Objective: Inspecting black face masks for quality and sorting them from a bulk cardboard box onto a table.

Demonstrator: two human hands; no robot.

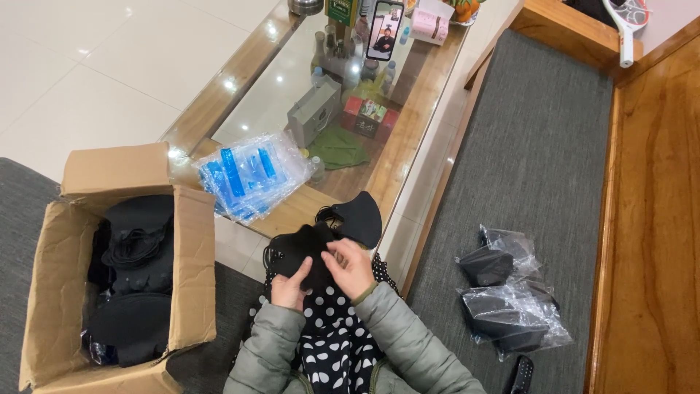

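Observation:
Both hands meet over my lap on a bunch of black face masks (300,248). My left hand (290,286) grips the bunch from below. My right hand (351,264) pinches the top of the same bunch, its fingers closed on the fabric. One black mask (360,216) sticks out above my right hand, over the table edge. My lap is covered by a black cloth with white dots (332,332).
An open cardboard box (191,270) of black masks stands at my left. A stack of clear bags with blue strips (251,174) lies on the glass-topped table (277,80). Bagged black masks (510,299) and a remote (519,376) rest on the grey cushion at my right.

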